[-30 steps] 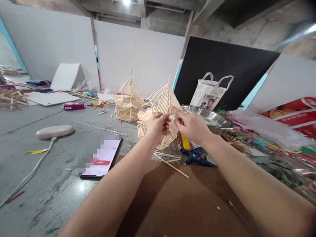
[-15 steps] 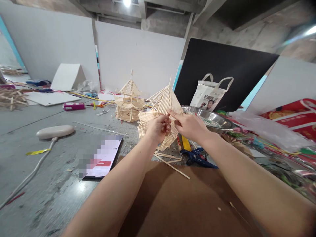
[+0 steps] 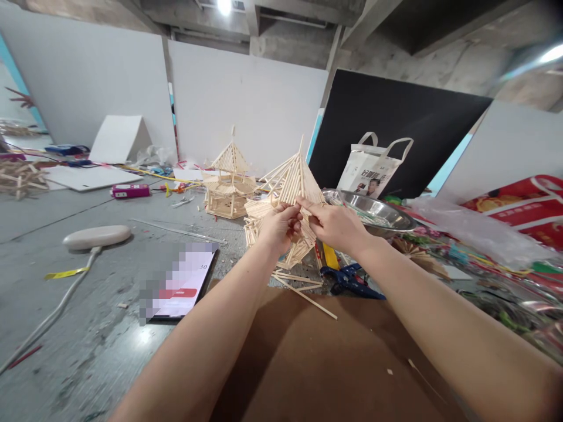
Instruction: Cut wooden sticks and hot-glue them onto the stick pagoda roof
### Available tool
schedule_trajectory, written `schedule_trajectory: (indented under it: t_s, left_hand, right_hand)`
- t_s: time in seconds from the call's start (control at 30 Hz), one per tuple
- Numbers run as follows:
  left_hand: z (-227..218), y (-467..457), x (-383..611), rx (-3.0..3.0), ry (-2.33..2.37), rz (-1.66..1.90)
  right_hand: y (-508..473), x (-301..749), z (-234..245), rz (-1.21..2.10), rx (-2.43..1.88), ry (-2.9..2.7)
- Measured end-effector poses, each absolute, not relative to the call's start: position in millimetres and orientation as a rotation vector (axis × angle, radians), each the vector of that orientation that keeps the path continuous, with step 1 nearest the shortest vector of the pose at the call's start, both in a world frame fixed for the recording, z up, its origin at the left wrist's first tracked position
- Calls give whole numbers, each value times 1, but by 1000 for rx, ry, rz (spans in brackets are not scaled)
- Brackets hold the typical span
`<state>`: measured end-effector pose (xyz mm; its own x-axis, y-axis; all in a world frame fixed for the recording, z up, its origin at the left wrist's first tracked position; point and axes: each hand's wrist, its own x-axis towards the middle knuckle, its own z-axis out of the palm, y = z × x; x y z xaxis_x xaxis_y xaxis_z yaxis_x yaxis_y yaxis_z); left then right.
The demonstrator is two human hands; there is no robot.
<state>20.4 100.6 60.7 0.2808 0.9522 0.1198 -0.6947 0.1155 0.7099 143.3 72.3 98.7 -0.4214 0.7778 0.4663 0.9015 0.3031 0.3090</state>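
I hold a pointed roof built of thin wooden sticks [image 3: 294,176] up in front of me. My left hand [image 3: 277,225] grips its lower edge with curled fingers. Beside it, my right hand [image 3: 335,224] pinches the same stick roof, index finger stretched along a stick. Beneath the roof, a stack of stick frames [image 3: 254,218] rests on the grey table. A finished stick pavilion [image 3: 229,181] stands farther back. Loose sticks [image 3: 303,287] lie at the edge of the brown board [image 3: 321,357].
A phone [image 3: 180,284] lies left of the board. A blue clamp [image 3: 352,278], a yellow tool [image 3: 329,256] and a steel bowl [image 3: 373,208] sit to the right, with a paper bag [image 3: 373,167] behind. A white puck with cable [image 3: 97,236] is at left.
My right hand has moved in closer to my left hand on the roof. The roof itself stays at about the same place.
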Motion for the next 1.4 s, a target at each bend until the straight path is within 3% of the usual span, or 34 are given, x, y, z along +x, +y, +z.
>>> schedule_trajectory:
  t_s: [1.4]
  left_hand:
    - [59, 104, 19, 839, 447, 1253]
  right_hand:
    - [67, 144, 99, -744, -1542, -2304]
